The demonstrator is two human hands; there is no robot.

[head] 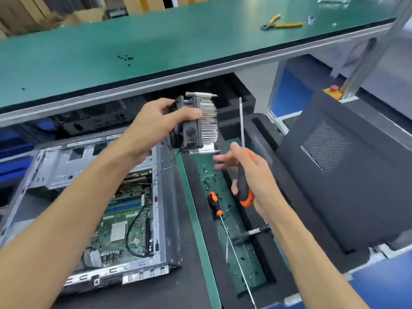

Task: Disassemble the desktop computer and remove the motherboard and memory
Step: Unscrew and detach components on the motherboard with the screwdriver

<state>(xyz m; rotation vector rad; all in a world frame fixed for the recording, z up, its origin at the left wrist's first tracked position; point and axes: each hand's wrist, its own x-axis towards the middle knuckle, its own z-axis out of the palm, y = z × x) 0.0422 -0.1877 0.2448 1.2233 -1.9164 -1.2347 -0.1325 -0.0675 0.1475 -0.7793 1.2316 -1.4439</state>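
- Step: the cooler [196, 123] is lifted clear of the open computer case [93, 197]; judged next, set it aside, then free the memory [124, 205] and motherboard [124, 230], both inside the case.
- Left hand [153, 126]: fingers and thumb clasp the cooler.
- Right hand [252, 175]: grips a screwdriver [244, 170], shaft upward, forefingers extended.

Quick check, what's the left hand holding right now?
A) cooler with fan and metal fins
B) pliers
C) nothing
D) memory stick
A: the left hand grips the cooler, lifted clear above the open computer case, while the right hand holds a screwdriver; the pliers lie on the upper shelf.
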